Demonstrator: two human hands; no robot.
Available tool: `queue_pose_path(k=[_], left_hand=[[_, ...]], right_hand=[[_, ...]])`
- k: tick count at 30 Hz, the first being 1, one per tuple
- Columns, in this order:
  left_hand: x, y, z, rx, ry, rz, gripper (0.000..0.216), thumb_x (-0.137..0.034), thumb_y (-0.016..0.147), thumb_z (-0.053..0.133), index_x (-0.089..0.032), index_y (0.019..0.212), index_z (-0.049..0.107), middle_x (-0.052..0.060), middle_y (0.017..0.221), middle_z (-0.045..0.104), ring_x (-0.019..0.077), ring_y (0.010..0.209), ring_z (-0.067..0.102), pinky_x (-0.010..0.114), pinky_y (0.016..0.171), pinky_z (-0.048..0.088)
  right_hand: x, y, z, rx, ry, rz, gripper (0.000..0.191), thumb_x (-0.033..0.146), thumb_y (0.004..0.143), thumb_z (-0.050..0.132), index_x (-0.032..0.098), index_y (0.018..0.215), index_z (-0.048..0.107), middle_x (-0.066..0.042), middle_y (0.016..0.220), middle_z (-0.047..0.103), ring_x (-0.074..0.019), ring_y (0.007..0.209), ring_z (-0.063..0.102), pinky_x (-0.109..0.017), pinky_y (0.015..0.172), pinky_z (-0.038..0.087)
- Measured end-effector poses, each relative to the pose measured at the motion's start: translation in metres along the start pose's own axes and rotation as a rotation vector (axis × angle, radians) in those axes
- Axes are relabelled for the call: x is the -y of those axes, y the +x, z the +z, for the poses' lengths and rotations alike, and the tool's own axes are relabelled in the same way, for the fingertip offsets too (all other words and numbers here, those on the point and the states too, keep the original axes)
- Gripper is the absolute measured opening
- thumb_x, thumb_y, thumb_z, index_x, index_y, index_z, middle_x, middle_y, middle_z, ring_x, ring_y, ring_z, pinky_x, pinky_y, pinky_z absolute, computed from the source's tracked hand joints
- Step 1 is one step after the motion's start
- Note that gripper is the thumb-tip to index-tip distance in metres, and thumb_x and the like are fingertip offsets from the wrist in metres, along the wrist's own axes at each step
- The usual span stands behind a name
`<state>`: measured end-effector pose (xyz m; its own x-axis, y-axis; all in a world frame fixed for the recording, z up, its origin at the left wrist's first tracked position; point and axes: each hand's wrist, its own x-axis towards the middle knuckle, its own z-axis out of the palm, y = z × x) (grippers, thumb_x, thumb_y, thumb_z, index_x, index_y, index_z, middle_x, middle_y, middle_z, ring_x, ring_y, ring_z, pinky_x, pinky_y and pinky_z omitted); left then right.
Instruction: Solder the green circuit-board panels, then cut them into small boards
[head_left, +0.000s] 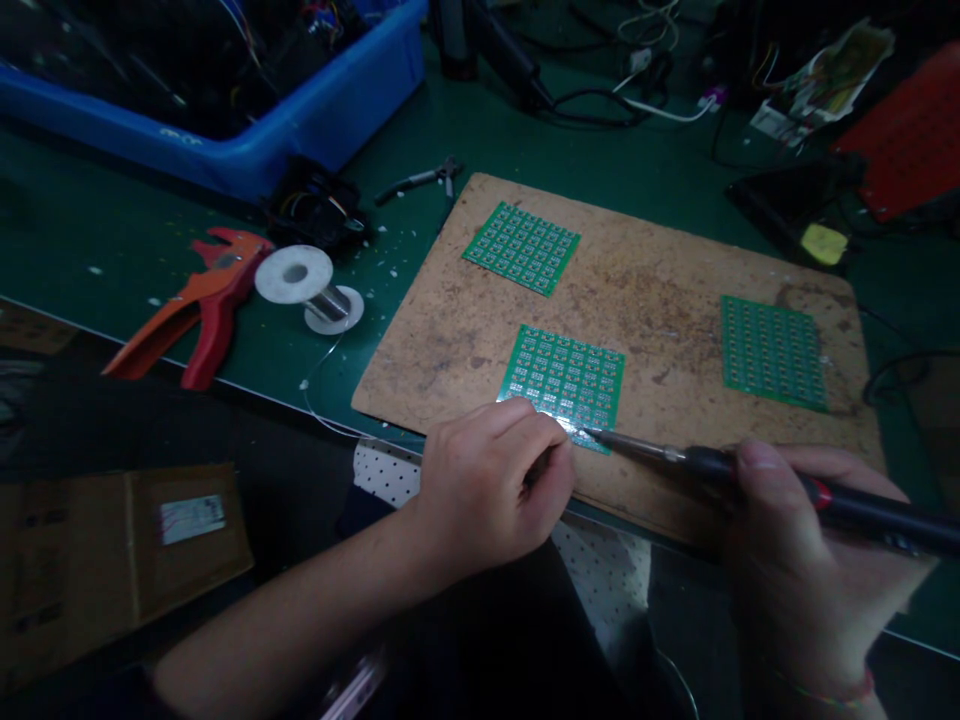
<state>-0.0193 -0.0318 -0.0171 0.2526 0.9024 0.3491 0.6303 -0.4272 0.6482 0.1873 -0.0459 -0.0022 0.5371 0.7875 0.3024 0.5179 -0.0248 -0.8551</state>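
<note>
My right hand (795, 560) grips a black soldering iron (757, 478), its metal tip touching the near edge of a green circuit board panel (568, 378). My left hand (491, 480) is closed in a pinch right beside the tip, at the panel's near edge; a thin solder wire seems to sit between its fingers. The panel lies on a stained brown work board (660, 300). Two more green panels lie on that board, one at the back (523, 247) and one at the right (772, 352).
A solder spool (307, 288) and an orange-red hand tool (196, 306) lie left of the board on the green mat. A blue bin (315, 110) with cables stands at the back left. Small pliers (424, 180), cables and a red panel (911, 135) lie behind. A cardboard box (112, 560) sits below the bench edge.
</note>
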Motion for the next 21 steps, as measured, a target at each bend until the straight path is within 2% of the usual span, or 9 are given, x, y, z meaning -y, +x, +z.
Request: queue_pose_path(k=[3, 6, 9, 13, 18, 21], left_hand=[[0.001, -0.001, -0.002, -0.019, -0.05, 0.022, 0.013, -0.015, 0.083, 0.059, -0.016, 0.071, 0.064, 0.0, 0.064, 0.056, 0.0112, 0.061, 0.051, 0.026, 0.056, 0.036], [0.004, -0.002, -0.008, -0.14, -0.116, 0.065, 0.007, -0.012, 0.083, 0.065, -0.015, 0.086, 0.071, 0.0, 0.071, 0.064, 0.0094, 0.064, 0.056, 0.023, 0.059, 0.042], [0.01, -0.002, -0.018, -0.207, -0.079, 0.076, 0.019, -0.011, 0.08, 0.07, -0.016, 0.098, 0.073, -0.001, 0.07, 0.063, 0.0071, 0.06, 0.055, 0.021, 0.057, 0.042], [0.015, -0.002, -0.028, -0.126, -0.096, 0.02, 0.015, -0.014, 0.083, 0.065, -0.016, 0.097, 0.07, -0.001, 0.07, 0.059, 0.0083, 0.059, 0.05, 0.023, 0.056, 0.041], [0.007, -0.005, -0.025, -0.06, -0.29, -0.039, 0.006, -0.011, 0.085, 0.057, -0.014, 0.089, 0.06, -0.001, 0.072, 0.057, 0.0072, 0.059, 0.05, 0.022, 0.053, 0.039], [-0.003, -0.009, -0.021, 0.044, -0.463, -0.097, 0.004, -0.012, 0.086, 0.058, -0.015, 0.086, 0.056, -0.005, 0.065, 0.05, 0.0046, 0.052, 0.044, 0.018, 0.047, 0.035]], right_hand=[[-0.001, 0.0, -0.001, 0.016, -0.006, 0.009, 0.019, 0.032, 0.067, 0.077, 0.018, 0.06, 0.066, 0.003, 0.054, 0.061, -0.0081, 0.046, 0.051, -0.022, 0.044, 0.037], [-0.002, 0.0, -0.002, 0.015, 0.017, 0.036, 0.019, 0.033, 0.067, 0.077, 0.018, 0.061, 0.066, 0.003, 0.056, 0.061, -0.0085, 0.047, 0.052, -0.022, 0.045, 0.038], [-0.002, 0.001, -0.002, -0.026, 0.125, 0.097, 0.021, 0.034, 0.067, 0.077, 0.019, 0.061, 0.064, 0.004, 0.054, 0.059, -0.0083, 0.046, 0.051, -0.022, 0.044, 0.037], [-0.001, 0.002, -0.001, -0.041, 0.167, 0.121, 0.022, 0.032, 0.067, 0.077, 0.018, 0.06, 0.062, 0.005, 0.051, 0.057, -0.0077, 0.045, 0.049, -0.022, 0.044, 0.036], [-0.002, 0.0, -0.001, -0.041, 0.119, 0.096, 0.022, 0.033, 0.068, 0.078, 0.016, 0.062, 0.063, 0.003, 0.056, 0.059, -0.008, 0.048, 0.05, -0.023, 0.046, 0.036], [-0.003, 0.0, -0.002, -0.027, 0.119, 0.084, 0.021, 0.033, 0.07, 0.076, 0.017, 0.064, 0.064, 0.004, 0.057, 0.059, -0.0074, 0.049, 0.05, -0.022, 0.047, 0.036]])
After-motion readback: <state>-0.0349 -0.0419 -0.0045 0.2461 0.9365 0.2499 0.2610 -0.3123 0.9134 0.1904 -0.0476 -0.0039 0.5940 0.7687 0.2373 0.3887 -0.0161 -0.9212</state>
